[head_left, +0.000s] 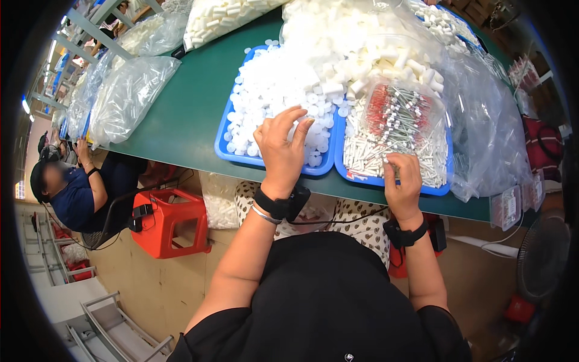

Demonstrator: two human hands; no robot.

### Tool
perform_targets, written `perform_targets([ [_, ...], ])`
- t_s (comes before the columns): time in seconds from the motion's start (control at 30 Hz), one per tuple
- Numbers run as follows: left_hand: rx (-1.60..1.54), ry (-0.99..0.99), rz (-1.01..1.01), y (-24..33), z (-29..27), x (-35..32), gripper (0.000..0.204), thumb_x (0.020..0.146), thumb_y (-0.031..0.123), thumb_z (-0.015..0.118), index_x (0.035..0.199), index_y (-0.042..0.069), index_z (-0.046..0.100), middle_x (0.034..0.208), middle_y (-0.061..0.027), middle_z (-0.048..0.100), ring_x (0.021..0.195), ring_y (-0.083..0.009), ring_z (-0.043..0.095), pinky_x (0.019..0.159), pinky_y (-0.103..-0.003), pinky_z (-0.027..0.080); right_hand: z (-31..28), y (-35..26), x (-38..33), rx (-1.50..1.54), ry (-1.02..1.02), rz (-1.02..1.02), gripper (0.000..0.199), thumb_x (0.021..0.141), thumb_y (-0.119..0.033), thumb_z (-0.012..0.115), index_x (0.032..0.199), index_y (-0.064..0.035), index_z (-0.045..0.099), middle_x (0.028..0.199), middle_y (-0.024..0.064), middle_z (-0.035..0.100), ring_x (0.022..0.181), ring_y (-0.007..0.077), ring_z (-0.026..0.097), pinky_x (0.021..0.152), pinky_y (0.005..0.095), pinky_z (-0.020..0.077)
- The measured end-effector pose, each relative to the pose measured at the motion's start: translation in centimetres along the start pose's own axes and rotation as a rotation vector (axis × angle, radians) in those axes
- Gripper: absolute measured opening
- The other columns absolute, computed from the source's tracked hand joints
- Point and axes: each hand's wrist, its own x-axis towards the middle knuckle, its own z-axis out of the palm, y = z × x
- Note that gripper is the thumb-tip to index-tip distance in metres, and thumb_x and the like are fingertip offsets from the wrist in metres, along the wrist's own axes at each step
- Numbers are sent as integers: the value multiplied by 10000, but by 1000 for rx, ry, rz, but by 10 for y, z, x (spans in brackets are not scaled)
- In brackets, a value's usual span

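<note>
My left hand (282, 148) is above a blue tray (241, 158) heaped with white, translucent round plastic pieces (259, 90). Its fingers curl toward the thumb in a loose pinch; whatever they hold, if anything, is too small to make out. At the front of a second blue tray (395, 187), my right hand (405, 184) pinches what looks like a small white stick between thumb and forefinger. Many similar white sticks (362, 154) fill that tray. On top of them rests a clear plastic box (401, 114) of metal pins with red ends and white bits.
Large clear bags of white foam-like cylinders (386, 57) lie behind the trays. A crumpled plastic bag (482, 120) is at the right. Left along the green table (199, 96) sits another person (78, 187). A red stool (172, 223) stands on the floor; a fan (543, 253) is at right.
</note>
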Motion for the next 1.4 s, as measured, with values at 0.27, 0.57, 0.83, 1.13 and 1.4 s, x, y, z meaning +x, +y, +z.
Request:
perform_targets([
  [0.27,-927,-162,-575,14,-24,-23,220,984,184,607,1060,-18,650,970,-61,655,737,-97,571,678,-218,473,-6,-10,-3,63,48,74,189,815,48,684,967,-10,588,893,132,626,766,302,579,679,378,471],
  [0.57,-1589,-616,-1149,31,-30,-64,385,1011,237,548,1276,-41,528,1163,-147,644,977,-186,678,861,-282,571,-23,-72,10,69,-98,-159,218,772,-4,748,955,-48,638,790,55,617,647,234,535,588,353,403],
  [0.83,-1637,-623,-1135,28,-32,-65,414,1014,232,549,1333,-27,500,1132,-81,629,940,-112,614,865,-255,525,-25,-73,7,-12,-113,-105,211,767,9,742,947,-44,645,784,58,602,659,240,534,595,361,410],
  [1.13,-1621,-637,-1161,32,-29,-65,412,1014,209,553,1332,-49,509,1046,-31,639,896,-78,601,826,-227,519,-24,-74,7,-45,-124,-93,225,760,11,743,954,-45,644,790,61,587,661,246,525,596,366,405],
  [1.4,-1631,-634,-1182,32,-25,-68,367,984,209,609,1267,-21,564,1031,-26,644,881,-75,607,823,-223,515,-28,-74,6,-105,-154,-170,266,748,7,750,985,-48,643,792,56,576,667,237,521,584,363,398],
])
